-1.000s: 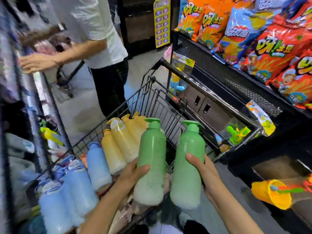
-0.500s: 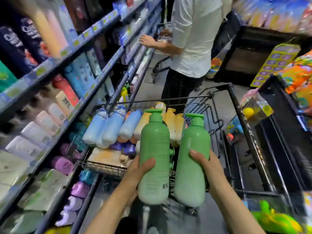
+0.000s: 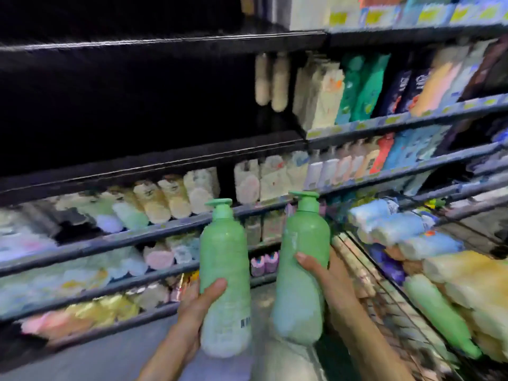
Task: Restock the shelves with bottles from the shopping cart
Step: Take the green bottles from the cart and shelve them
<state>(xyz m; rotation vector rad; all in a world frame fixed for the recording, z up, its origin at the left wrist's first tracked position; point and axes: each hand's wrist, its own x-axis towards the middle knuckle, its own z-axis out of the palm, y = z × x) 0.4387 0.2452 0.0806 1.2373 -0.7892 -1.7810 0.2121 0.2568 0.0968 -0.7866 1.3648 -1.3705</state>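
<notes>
My left hand (image 3: 198,312) grips a green pump bottle (image 3: 224,259) upright by its lower half. My right hand (image 3: 327,276) holds a second green pump bottle (image 3: 303,243) upright beside it, thumb across the front. Both bottles are raised in front of the shelves (image 3: 154,232), apart from them. The wire shopping cart (image 3: 384,303) is at the lower right, holding blue bottles (image 3: 398,226), yellow bottles (image 3: 467,273) and one more green bottle (image 3: 439,317) lying down. The view is blurred.
The shelves run across the view in several tiers packed with pale bottles and pouches (image 3: 176,199). The upper left shelf bays (image 3: 123,100) look dark. Grey floor (image 3: 110,353) lies between me and the bottom shelf.
The view has swung left from the aisle to face the shelves. The cart now sits at the right. Both hands still hold the green bottles, carried toward the shelves.
</notes>
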